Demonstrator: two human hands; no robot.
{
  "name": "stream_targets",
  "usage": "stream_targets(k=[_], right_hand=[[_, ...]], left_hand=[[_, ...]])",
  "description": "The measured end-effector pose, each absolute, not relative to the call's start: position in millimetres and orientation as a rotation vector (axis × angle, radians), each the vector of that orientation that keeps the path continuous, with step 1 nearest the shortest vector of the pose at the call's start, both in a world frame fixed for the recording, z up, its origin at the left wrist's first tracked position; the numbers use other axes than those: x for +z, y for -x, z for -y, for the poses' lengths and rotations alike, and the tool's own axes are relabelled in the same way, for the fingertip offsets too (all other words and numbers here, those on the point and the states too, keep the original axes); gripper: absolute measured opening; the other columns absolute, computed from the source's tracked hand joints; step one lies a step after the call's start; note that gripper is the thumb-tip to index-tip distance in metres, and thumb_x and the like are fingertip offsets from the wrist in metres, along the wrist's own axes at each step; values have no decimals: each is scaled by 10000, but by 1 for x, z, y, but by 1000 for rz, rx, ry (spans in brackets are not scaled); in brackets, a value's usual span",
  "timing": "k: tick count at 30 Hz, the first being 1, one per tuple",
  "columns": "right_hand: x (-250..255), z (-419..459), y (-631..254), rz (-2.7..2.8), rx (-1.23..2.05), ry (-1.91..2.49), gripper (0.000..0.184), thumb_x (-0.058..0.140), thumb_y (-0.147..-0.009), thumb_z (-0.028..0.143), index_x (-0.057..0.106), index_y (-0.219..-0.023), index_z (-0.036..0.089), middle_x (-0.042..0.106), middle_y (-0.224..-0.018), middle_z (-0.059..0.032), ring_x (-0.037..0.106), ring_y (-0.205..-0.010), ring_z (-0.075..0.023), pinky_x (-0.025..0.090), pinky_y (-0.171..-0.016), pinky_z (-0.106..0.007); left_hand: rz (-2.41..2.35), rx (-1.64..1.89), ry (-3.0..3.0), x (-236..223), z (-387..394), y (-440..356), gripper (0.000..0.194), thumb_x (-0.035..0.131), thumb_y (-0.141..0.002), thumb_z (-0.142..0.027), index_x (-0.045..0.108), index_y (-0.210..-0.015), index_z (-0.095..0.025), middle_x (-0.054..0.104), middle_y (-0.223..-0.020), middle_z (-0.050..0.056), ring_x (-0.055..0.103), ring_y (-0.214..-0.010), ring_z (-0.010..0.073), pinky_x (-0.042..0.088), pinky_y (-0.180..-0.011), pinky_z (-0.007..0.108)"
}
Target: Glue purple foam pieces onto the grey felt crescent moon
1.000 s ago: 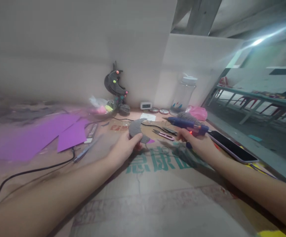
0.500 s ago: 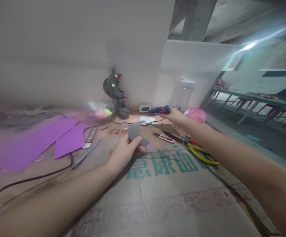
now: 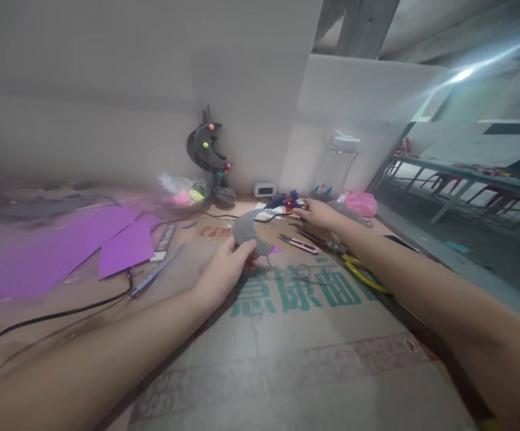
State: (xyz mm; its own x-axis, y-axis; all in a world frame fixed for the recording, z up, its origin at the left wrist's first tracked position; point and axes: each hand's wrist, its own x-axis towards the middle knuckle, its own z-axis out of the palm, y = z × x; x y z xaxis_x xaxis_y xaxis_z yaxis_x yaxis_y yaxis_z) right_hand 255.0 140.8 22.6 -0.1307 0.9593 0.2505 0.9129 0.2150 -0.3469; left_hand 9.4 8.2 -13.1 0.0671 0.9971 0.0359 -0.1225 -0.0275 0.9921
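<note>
My left hand [image 3: 226,269] pinches a grey crescent moon [image 3: 246,232] by its lower end, thumb on top. The crescent looks wound with yarn and is held just above the cardboard. A blue glue gun [image 3: 282,200] with a small red light rests at the back, by a white paper [image 3: 262,209]. My right hand [image 3: 320,214] is just right of the glue gun, its fingers apart and no longer around it. Below that hand lie pink thread snips [image 3: 299,243] and yellow-handled pliers [image 3: 365,276], partly covered by my forearm.
A dark crescent ornament [image 3: 206,148] with coloured balls stands against the wall. Nearby are a small white clock [image 3: 265,190], a clear bottle [image 3: 335,164] and a pink bag [image 3: 361,203]. Purple sheets [image 3: 127,246], a pen [image 3: 149,278] and a black cord [image 3: 53,314] lie at left.
My right hand has carried the glue gun left and back, set it down by the white paper and let go. My left hand keeps the crescent in nearly the same spot.
</note>
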Motion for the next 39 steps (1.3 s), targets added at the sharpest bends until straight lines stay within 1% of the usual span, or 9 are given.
stream_targets(k=[6,11,13,15,17,21,25,34,39], right_hand=[[29,-61,-249,2310,21,1516,425,362,-1014,420,681,-885,171,712,-931,-109,633,-886,-236,411,-783,-306],[12,0,-225,2502,119,1299,306,622,-887,488,664,-895,186,687,-891,-70,613,-838,-231,429,-729,-318],[3,10,-219,2558,107,1172,240,670,-874,422,662,-907,184,687,-907,-70,611,-877,-231,436,-758,-325],[-6,14,-215,2584,34,1025,126,616,-925,286,665,-876,181,692,-884,-64,610,-873,-214,436,-775,-323],[-12,15,-214,2567,-61,892,171,533,-957,178,670,-855,180,702,-857,-59,612,-839,-196,436,-778,-318],[-14,20,-213,2521,-153,866,194,496,-967,189,662,-867,174,695,-798,-61,609,-759,-188,445,-719,-303],[-11,26,-215,2498,-131,873,177,474,-962,201,632,-897,157,669,-789,-72,588,-714,-181,442,-660,-288],[-3,30,-215,2441,-93,732,128,485,-955,191,608,-942,161,674,-795,-69,584,-706,-173,439,-665,-288],[4,33,-217,2426,-19,735,105,498,-950,199,602,-943,186,681,-818,-59,607,-743,-177,459,-694,-294]], left_hand=[[-1026,1281,-1213,-20,-15,-7,155,619,-807,-305,558,-747,-175,581,-643,-17,566,-574,113,461,-588,230],[-999,1279,-1295,-25,-17,-6,162,647,-795,-301,574,-805,-157,595,-658,-21,572,-590,106,471,-596,223],[-980,1283,-1313,-22,-14,-8,212,636,-784,-254,586,-962,-151,584,-657,-41,549,-553,94,443,-548,211],[-993,1261,-1292,-19,-11,-10,457,629,-775,-218,519,-1214,-158,566,-651,-66,535,-521,91,425,-523,210],[-1027,1220,-1320,-17,-8,-10,596,628,-793,-231,435,-1354,-177,530,-618,-84,564,-551,107,447,-570,227],[-1028,1105,-1553,-22,-9,-7,266,551,-872,-329,644,-1063,-170,617,-753,0,596,-684,137,470,-662,266],[-1024,1037,-1791,-31,-9,-4,288,634,-838,-367,592,-1078,-213,646,-984,33,611,-871,175,482,-767,305],[-1148,1065,-2087,-19,7,-6,213,644,-792,-173,508,-951,-215,549,-884,-14,548,-808,150,445,-738,287],[-1151,1085,-2096,-16,10,-6,184,662,-803,-190,510,-903,-221,540,-833,-32,529,-775,139,431,-721,266]])
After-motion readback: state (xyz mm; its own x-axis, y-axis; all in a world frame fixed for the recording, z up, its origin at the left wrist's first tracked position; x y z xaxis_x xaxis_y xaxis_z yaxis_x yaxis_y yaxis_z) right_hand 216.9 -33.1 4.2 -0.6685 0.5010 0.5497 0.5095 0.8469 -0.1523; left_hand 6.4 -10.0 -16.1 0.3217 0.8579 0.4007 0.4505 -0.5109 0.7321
